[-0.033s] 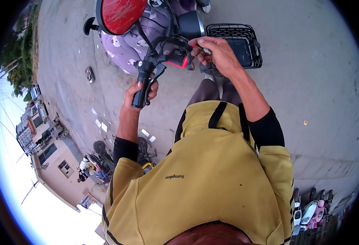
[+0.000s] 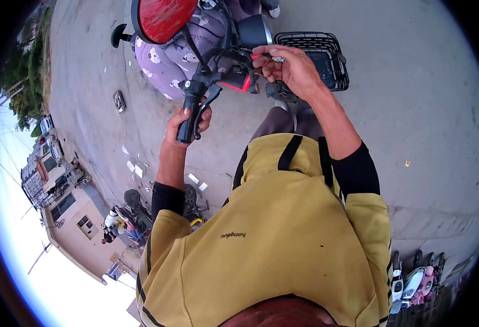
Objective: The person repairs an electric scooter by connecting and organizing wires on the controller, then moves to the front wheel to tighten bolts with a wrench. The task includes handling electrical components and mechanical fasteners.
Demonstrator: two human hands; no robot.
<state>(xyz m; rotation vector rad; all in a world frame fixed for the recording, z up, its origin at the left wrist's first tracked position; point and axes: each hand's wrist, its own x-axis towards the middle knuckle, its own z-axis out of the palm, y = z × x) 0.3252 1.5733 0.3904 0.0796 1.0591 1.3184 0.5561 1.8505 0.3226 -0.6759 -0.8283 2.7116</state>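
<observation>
My left hand point(image 2: 187, 121) is wrapped round the black handlebar grip point(image 2: 185, 131) of a scooter, with the brake lever point(image 2: 205, 111) beside it. To the right of the handlebar, my right hand point(image 2: 294, 68) pinches a small red and silver item point(image 2: 278, 59); most of it is hidden by the fingers, so its kind cannot be made out. Close to those fingertips is the black and red centre point(image 2: 237, 80) of the handlebar. A red-backed mirror point(image 2: 164, 19) rises from the left side on a black stalk. Purple patterned cloth point(image 2: 166, 65) hangs over the scooter's left side.
A black wire basket point(image 2: 318, 60) sits just right of my right hand. Paper scraps point(image 2: 138, 170) lie on the concrete ground at left. Parked vehicles point(image 2: 133, 220) stand by a building point(image 2: 84, 218), and several scooters point(image 2: 414, 283) are at lower right.
My right fingers have shifted slightly, and the silver part between them now sits a little higher. My left hand stays on the grip.
</observation>
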